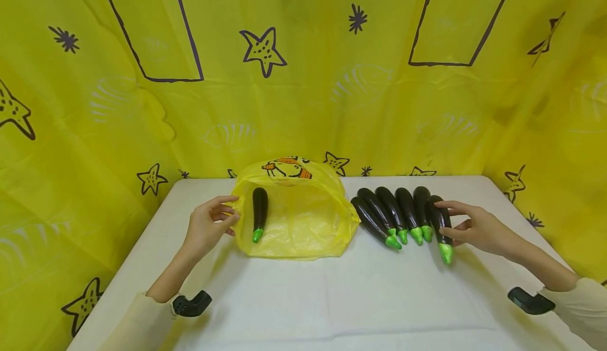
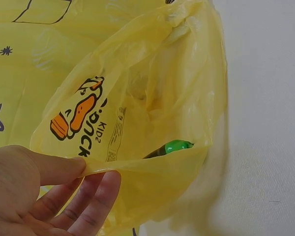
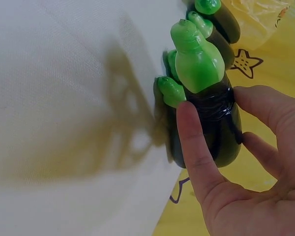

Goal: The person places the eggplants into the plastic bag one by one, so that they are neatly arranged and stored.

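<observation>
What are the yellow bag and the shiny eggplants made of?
The yellow bag looks like thin, shiny plastic: it's crinkled and partly see-through. The eggplants look smooth and glossy, with sharp highlights and bright green ends: maybe painted plastic or foam.

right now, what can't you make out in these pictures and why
- Left wrist view: most of the bagged eggplant, hidden by the near wall of the yellow bag.
- Left wrist view: fine print on the bag, too small to read.
- Right wrist view: a neighbouring eggplant, partly covered by the held eggplant.
- Head view: the left sleeve, cut off by the bottom edge.
</observation>
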`<action>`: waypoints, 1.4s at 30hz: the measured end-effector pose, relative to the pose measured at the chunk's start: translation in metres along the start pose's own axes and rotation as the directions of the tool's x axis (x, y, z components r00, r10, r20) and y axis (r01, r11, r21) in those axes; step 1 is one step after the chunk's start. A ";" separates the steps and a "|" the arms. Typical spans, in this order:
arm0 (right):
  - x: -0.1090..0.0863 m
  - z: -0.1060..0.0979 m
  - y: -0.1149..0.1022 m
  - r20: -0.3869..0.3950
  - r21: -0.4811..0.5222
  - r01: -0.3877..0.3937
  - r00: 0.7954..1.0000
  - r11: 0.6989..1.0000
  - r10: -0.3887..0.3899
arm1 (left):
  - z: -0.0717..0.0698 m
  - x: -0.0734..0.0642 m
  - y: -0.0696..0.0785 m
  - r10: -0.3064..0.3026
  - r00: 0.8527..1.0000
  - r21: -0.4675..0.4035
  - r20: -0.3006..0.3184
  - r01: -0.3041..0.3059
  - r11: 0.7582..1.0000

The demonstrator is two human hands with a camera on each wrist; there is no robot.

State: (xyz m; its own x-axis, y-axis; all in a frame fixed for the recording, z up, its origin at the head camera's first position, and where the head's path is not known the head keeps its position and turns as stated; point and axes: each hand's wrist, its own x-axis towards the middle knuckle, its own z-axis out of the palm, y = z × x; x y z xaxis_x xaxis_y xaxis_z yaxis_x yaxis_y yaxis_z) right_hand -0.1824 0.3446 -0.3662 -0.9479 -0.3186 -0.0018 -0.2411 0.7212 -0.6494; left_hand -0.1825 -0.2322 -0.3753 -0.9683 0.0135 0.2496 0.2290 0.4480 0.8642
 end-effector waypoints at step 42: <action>0.003 0.013 -0.065 0.016 0.066 0.203 0.979 0.977 -0.205 | -0.001 -0.001 0.001 0.003 1.000 -0.012 -0.003 -0.003 1.000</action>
State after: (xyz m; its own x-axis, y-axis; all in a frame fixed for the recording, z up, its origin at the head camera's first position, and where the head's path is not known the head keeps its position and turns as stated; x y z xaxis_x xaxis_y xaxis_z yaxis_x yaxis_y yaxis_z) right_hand -0.1670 0.2884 -0.3340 -0.8749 -0.4695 0.1190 -0.4146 0.5991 -0.6849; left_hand -0.1817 -0.2327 -0.3742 -0.9674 0.0123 0.2529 0.2326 0.4375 0.8686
